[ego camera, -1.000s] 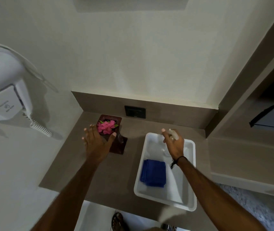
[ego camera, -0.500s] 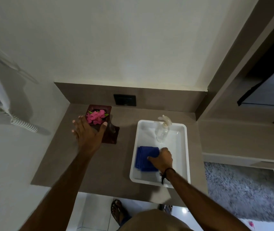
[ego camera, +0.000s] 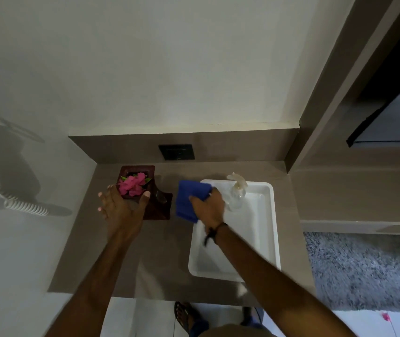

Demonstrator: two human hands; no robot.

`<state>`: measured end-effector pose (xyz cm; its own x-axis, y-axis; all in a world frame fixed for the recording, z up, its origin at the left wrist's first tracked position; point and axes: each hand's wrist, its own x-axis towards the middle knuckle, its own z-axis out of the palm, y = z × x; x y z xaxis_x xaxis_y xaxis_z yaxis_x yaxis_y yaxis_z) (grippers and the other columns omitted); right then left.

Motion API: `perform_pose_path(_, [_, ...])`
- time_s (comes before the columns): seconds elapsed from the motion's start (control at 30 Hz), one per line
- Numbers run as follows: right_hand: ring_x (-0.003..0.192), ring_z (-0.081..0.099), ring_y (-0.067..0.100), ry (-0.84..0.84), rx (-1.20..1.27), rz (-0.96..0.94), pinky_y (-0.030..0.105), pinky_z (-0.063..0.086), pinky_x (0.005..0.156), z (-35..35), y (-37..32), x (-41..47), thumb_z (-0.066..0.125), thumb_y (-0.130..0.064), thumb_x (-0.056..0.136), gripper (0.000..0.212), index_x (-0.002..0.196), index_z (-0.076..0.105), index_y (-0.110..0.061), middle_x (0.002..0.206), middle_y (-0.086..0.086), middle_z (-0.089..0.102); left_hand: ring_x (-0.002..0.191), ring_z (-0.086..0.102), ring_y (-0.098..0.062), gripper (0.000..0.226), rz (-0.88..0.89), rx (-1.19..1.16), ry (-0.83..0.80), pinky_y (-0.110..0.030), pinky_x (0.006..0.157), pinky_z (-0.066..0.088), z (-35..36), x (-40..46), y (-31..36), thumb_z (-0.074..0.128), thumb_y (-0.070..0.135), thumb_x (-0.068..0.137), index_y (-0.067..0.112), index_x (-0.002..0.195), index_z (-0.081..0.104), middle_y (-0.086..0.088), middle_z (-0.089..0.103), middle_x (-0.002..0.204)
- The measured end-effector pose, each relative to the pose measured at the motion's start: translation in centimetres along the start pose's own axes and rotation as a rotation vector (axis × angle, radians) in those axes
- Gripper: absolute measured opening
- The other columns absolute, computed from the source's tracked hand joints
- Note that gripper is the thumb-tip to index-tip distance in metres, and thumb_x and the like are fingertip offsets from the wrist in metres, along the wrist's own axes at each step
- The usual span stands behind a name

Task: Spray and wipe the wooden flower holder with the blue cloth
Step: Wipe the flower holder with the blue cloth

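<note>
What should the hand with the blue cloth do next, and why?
Probably carry the blue cloth leftward onto the wooden flower holder and start wiping. The right hand grips it beside the holder, the left hand steadies the holder, and the spray bottle stands in the tray.

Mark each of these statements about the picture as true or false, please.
1. The right hand holds the blue cloth. True.
2. The spray bottle lies on the counter outside the white tray. False: it stands upright inside the tray.
3. The left hand is at the wooden flower holder. True.
4. The flowers in the holder are yellow. False: they are pink.
5. The cloth lies folded in the tray. False: it is lifted, between tray and holder.
</note>
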<state>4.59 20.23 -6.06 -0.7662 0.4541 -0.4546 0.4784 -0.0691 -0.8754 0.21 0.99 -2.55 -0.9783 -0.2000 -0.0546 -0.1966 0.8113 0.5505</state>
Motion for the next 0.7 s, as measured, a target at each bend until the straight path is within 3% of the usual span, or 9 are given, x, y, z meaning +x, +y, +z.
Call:
perform_pose_path(0.07, [0.102,0.066,0.024,-0.008,-0.075,-0.04,0.031,0.052,0.082,3.1,-2.5,0.3,0.067,-0.017,0.083,0.036,0.117,0.062,-0.006,0.113,0.011,0.069,0.156,-0.002,-0.029,0.101,-0.026,-0.013,0.014,-0.046,0.125,-0.003,0.1,0.2,0.2,0.06,0.055,0.084,0.004,0.156,0.011,-0.019,0.012,0.166])
perform_pose_path(0.17, [0.088,0.065,0.025,-0.157,-0.096,-0.111,0.035,0.057,0.079,7.4,-3.3,-1.1,0.061,-0.012,0.086,0.023,0.107,0.066,-0.002,0.103,0.017,0.071,0.156,-0.002,-0.029,0.099,-0.009,-0.04,0.007,-0.046,0.125,-0.003,0.2,0.3,0.0,0.061,0.054,0.085,0.004,0.155,0.013,-0.019,0.014,0.165])
perform_pose_path(0.27, [0.088,0.062,0.025,-0.188,-0.097,-0.188,0.02,0.047,0.07,9.5,-2.0,-3.0,0.057,-0.015,0.09,0.024,0.112,0.061,-0.005,0.104,0.015,0.069,0.155,-0.001,-0.031,0.102,0.018,-0.056,-0.008,-0.049,0.124,-0.003,0.3,0.8,-0.4,0.061,0.059,0.08,0.004,0.153,0.018,-0.02,0.019,0.164])
perform_pose_path(0.4, [0.108,0.062,0.035,-0.234,-0.246,-0.129,0.036,0.047,0.089,9.7,0.0,-1.5,0.055,-0.012,0.092,0.039,0.13,0.054,-0.005,0.118,0.019,0.066,0.155,-0.002,-0.028,0.106,0.021,-0.047,-0.037,-0.05,0.124,-0.005,0.3,0.8,-0.8,0.056,0.065,0.077,0.006,0.154,0.014,-0.016,0.017,0.165])
perform_pose_path(0.5, [0.115,0.059,0.039,-0.302,-0.41,-0.094,0.042,0.049,0.096,9.8,0.7,1.5,0.049,-0.003,0.091,0.052,0.142,0.044,-0.006,0.125,0.021,0.061,0.155,-0.002,-0.029,0.105,0.019,-0.027,-0.037,-0.05,0.124,-0.004,0.3,0.7,-0.8,0.058,0.061,0.082,0.006,0.156,0.009,-0.016,0.013,0.166])
perform_pose_path(0.7, [0.118,0.058,0.039,-0.335,-0.473,-0.102,0.047,0.047,0.104,10.1,1.0,4.4,0.05,-0.001,0.089,0.053,0.142,0.046,-0.004,0.129,0.021,0.061,0.155,-0.001,-0.03,0.103,0.006,-0.042,-0.026,-0.049,0.124,-0.004,0.3,0.5,-0.5,0.059,0.06,0.083,0.005,0.155,0.011,-0.018,0.015,0.165])
